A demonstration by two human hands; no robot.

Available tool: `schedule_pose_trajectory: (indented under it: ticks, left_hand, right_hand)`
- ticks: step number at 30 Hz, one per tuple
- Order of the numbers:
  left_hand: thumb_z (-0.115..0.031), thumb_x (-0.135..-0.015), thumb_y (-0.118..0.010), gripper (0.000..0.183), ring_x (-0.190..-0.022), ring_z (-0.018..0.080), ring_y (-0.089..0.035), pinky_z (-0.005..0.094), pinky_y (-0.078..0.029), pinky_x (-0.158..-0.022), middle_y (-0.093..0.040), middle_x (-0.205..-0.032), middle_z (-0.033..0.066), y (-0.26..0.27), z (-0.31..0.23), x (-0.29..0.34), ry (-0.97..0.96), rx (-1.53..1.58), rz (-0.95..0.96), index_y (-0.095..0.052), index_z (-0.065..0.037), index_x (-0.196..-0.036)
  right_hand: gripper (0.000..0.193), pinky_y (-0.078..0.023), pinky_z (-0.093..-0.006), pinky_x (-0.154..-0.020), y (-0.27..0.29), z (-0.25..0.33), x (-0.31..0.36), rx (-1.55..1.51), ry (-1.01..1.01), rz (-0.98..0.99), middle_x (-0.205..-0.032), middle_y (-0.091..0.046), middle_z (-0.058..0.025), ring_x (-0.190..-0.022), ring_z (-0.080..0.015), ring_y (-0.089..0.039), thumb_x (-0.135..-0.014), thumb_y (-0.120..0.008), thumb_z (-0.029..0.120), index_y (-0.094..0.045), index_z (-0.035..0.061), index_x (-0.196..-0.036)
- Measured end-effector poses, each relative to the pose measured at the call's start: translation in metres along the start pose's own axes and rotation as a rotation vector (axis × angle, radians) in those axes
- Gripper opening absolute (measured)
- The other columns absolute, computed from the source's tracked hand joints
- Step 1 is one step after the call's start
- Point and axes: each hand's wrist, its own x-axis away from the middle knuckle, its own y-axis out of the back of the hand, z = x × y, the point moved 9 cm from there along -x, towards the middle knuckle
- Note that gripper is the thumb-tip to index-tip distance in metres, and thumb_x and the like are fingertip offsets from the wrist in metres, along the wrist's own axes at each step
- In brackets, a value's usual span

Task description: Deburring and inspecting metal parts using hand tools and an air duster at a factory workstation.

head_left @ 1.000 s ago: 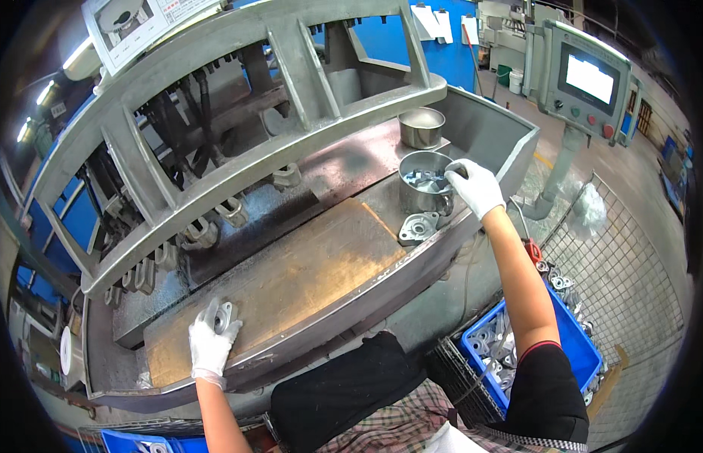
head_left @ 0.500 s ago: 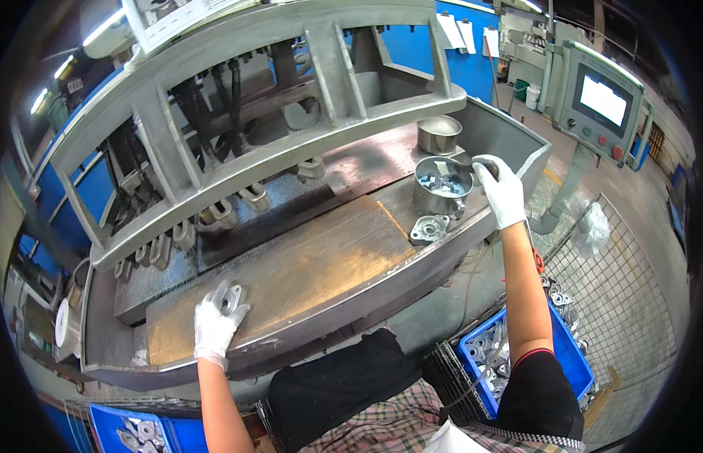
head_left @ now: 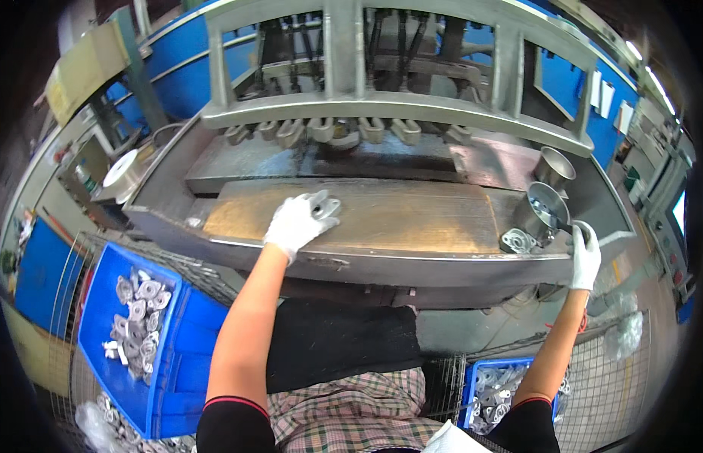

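My left hand (head_left: 292, 225), in a white glove, grips a grey cast-metal flange (head_left: 326, 209) just over the left part of a worn wooden board (head_left: 412, 219). The flange's underside is hidden, so contact with the board is unclear. At the right, my gloved right hand (head_left: 585, 258) pinches a short dark piece (head_left: 564, 226) beside a metal cup (head_left: 526, 220); its exact kind is too small to tell. Small blue and pale bits lie inside the cup. Another cast flange (head_left: 517, 241) rests at the cup's near left side.
A second metal cup (head_left: 557, 164) stands behind the first. Above the far side hangs a metal frame (head_left: 412, 106) with several loop-shaped clamps beneath. The trough's raised front rim (head_left: 397, 257) runs before me. Blue bins (head_left: 193, 355) of castings sit low on both sides.
My view has turned to the left, bringing more of the left bin into sight. The right hand has come nearer along the cup's right side. The left hand still grips the flange.
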Motion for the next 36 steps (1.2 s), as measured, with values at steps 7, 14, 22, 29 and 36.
schedule_pose_trajectory:
  ticks: [7,14,22,29,36]
  left_hand:
    - [-0.055,-0.079,-0.074,0.070,-0.111,0.0395,-0.064,0.0455,-0.051,-0.097,-0.068,-0.121,0.0200,-0.007,0.010,-0.001,0.030,0.010,-0.016,-0.065,-0.007,-0.129]
    - [-0.055,-0.080,-0.073,0.073,-0.116,0.0385,-0.062,0.0460,-0.048,-0.102,-0.065,-0.130,0.0164,-0.007,0.013,0.001,0.049,-0.024,0.035,-0.060,-0.012,-0.138]
    - [-0.053,-0.081,-0.074,0.074,-0.119,0.0394,-0.058,0.0457,-0.046,-0.105,-0.062,-0.134,0.0174,-0.007,0.011,-0.001,0.060,-0.005,0.077,-0.058,-0.012,-0.141]
    - [-0.051,-0.082,-0.074,0.073,-0.121,0.0388,-0.058,0.0461,-0.046,-0.105,-0.061,-0.137,0.0158,-0.010,0.014,-0.003,0.039,0.014,0.095,-0.057,-0.011,-0.141]
    - [-0.049,-0.083,-0.073,0.071,-0.120,0.0380,-0.058,0.0473,-0.046,-0.104,-0.060,-0.138,0.0139,-0.009,0.014,-0.003,0.045,-0.006,0.098,-0.056,-0.013,-0.141]
  right_hand:
    - [0.026,-0.048,-0.0260,-0.090,0.021,0.003,0.011,0.116,0.137,-0.063,-0.113,-0.069,-0.0041,-0.100,-0.0116,-0.061,-0.102,-0.062,0.020,-0.069,0.0027,-0.119]
    - [0.030,-0.047,-0.0250,-0.094,0.053,-0.010,0.019,0.038,-0.073,-0.132,-0.120,-0.068,-0.0041,-0.108,-0.0116,-0.061,-0.101,-0.062,0.018,-0.066,-0.0006,-0.125]
    - [0.035,-0.050,-0.0295,-0.092,-0.063,0.140,0.035,0.178,0.515,-0.039,-0.121,-0.068,-0.0065,-0.112,-0.0154,-0.062,-0.102,-0.056,0.022,-0.064,0.0041,-0.132]
    - [0.044,-0.051,-0.0262,-0.062,-0.279,0.120,-0.016,-0.687,-0.226,0.227,-0.098,-0.072,-0.0131,-0.077,-0.0145,-0.068,-0.098,-0.065,0.035,-0.059,0.0028,-0.128]
    - [0.024,-0.053,-0.0351,-0.062,-0.361,0.118,-0.055,-0.801,-0.301,0.166,-0.097,-0.074,-0.0174,-0.075,-0.0241,-0.069,-0.097,-0.062,0.027,-0.066,0.0057,-0.108]
